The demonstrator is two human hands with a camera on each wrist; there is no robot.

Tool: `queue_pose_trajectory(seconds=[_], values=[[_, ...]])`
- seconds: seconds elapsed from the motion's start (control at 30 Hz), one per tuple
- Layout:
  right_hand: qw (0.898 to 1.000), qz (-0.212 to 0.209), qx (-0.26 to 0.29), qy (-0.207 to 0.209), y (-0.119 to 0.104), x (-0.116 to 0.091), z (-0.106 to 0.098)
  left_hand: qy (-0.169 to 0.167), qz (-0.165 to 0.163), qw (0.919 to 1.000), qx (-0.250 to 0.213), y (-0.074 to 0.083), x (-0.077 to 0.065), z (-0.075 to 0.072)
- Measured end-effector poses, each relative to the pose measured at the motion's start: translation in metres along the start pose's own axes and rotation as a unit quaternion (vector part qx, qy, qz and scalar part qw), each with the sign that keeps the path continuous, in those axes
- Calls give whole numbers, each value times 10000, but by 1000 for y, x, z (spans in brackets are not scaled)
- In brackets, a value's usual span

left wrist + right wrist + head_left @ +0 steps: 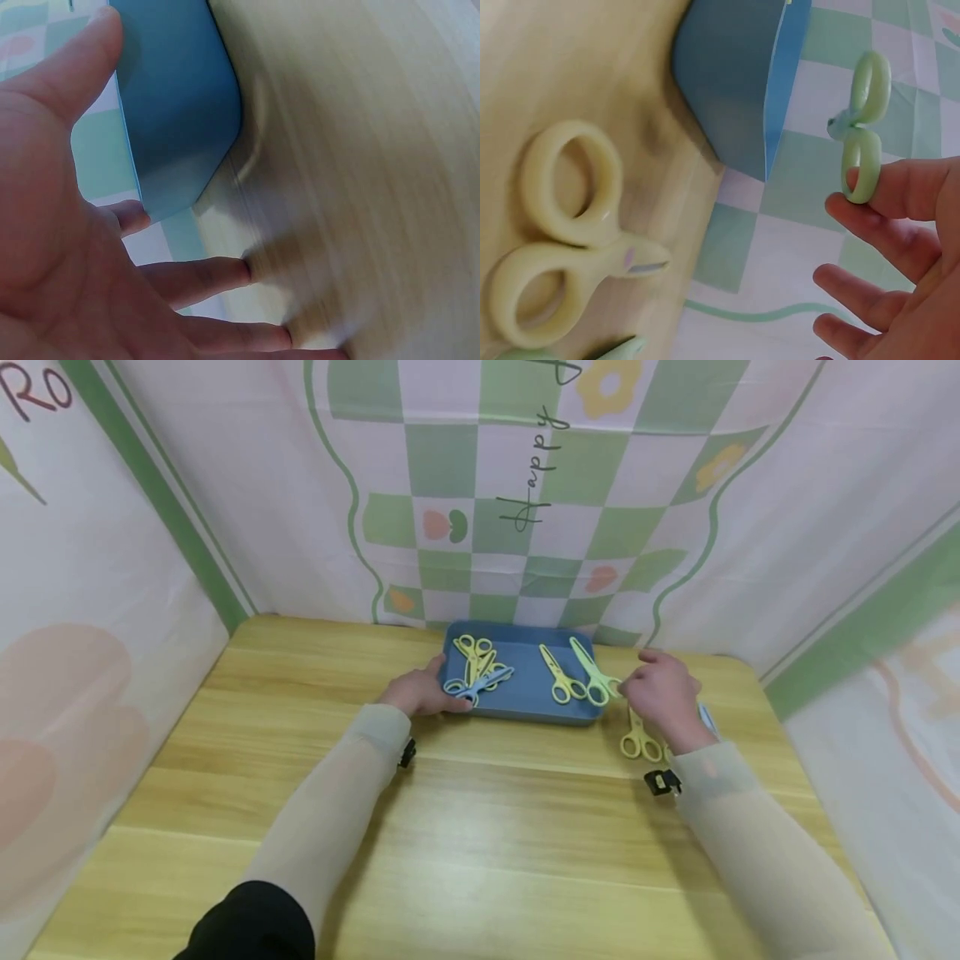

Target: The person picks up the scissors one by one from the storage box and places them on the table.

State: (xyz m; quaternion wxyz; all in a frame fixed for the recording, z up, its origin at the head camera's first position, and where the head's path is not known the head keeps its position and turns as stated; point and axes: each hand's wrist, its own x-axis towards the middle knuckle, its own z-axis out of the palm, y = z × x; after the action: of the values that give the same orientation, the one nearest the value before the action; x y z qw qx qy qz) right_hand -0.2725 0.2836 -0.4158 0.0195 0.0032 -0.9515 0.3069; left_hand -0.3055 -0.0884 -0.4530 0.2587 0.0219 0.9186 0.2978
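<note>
My left hand (423, 689) rests at the left end of a blue tray (517, 656). In the left wrist view its thumb touches the rim, and the other fingers spread out fairly straight, some toward the tabletop. Thumb and index finger of my right hand (663, 693) pinch one handle ring of green scissors (866, 165), whose blades lie over the tray's right side. Beside these blades, yellow scissors (553, 667) lie in the tray. Blue scissors (487, 683) and several yellow scissors (472, 652) overlap at the tray's left end.
On the wooden table (450, 827), right of the tray, lie yellow scissors (592, 244), partly covered by my right hand in the head view. A blue item (707, 718) shows behind that hand. A patterned cloth (510, 460) hangs close behind the tray.
</note>
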Motion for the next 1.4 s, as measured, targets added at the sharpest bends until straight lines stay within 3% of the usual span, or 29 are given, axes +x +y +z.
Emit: queue_pose_trajectory(seconds=[0.07, 0.1, 0.27, 0.33, 0.57, 0.97, 1.2, 1.4], values=[[9999, 86, 23, 57, 1, -3, -1, 12, -10, 10000, -3, 0, 0, 0], [9979, 55, -646, 70, 3, -4, -2, 22, -6, 10000, 12, 0, 0, 0], [9968, 170, -775, -11, 11, -12, -6, 58, 20, 10000, 66, -1, 0, 1], [9982, 195, -553, 111, 15, -17, -7, 61, 34, 9999, 73, -1, 0, 1], [9936, 106, -1091, 291, 22, -42, -7, 52, 38, 10000, 49, -2, 2, 3], [9917, 77, -1222, 384, 34, -71, -6, -23, -2, 10000, 62, -1, 1, 0], [9928, 137, -1179, 191, 39, -82, 0, -52, -41, 10000, 18, -1, 2, -1], [9917, -78, -1274, 135, 40, -89, 10, -70, -54, 9999, 67, 0, 1, -1]])
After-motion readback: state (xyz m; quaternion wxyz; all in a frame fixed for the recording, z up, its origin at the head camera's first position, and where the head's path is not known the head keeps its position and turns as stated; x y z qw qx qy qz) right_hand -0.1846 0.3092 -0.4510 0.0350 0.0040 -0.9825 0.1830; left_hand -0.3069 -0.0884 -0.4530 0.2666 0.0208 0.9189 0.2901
